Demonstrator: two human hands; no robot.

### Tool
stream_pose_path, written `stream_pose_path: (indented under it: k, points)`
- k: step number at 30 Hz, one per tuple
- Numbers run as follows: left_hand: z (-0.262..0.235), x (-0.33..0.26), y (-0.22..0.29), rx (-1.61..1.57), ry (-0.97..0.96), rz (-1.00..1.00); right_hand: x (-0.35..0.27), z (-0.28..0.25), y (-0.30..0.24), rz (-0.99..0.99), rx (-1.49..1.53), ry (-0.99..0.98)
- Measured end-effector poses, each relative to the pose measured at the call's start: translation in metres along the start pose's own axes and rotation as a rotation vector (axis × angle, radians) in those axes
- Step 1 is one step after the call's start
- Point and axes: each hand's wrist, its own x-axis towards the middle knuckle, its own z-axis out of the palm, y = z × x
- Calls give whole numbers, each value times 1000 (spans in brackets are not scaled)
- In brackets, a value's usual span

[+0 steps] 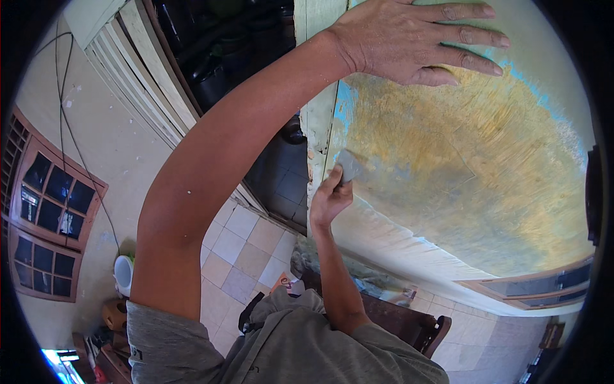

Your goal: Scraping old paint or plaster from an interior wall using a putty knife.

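Note:
My left hand (425, 45) lies flat against the upper part of the wall, fingers spread, holding nothing. Lower down, near the wall's left edge by the doorway, my right hand (329, 201) is closed around a flat grey scraper (350, 166), pinched between thumb and fingers. The scraper's face rests against or very close to the wall. A large scraped patch (435, 147) shows yellow-brown between my hands and to the right, streaked with scratches. Bits of bright blue paint (345, 105) remain along its borders, next to pale green paint.
A dark doorway (281, 179) opens left of the wall. Below stands a dark wooden bench (396, 326) with plastic sheeting (377, 288) near it, on a tiled floor (246, 249). Wood-framed windows (54, 192), hanging cables (70, 134) and a white bucket (123, 275) are at left.

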Motion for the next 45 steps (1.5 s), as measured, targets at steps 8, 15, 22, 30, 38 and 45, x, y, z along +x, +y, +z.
stream_pose_path:
  k: [8, 15, 22, 30, 38, 45]
  points:
    - [-50, 46, 45, 304, -986, -485, -6, -1, 18, 7, 82, 42]
    - [24, -25, -15, 86, 54, 18, 4, 14, -17, 29, 67, 11]
    - [26, -26, -15, 41, 46, 5, -5, -3, 20, 3, -26, -41]
    - [29, -26, -16, 50, 55, 11, -13, -15, 33, -66, -82, 4]
    - [-52, 42, 36, 229, -996, -499, 16, 14, -15, -78, 49, -55]
    - [-37, 26, 24, 440, -768, -286, 61, -3, -96, 49, 64, -110]
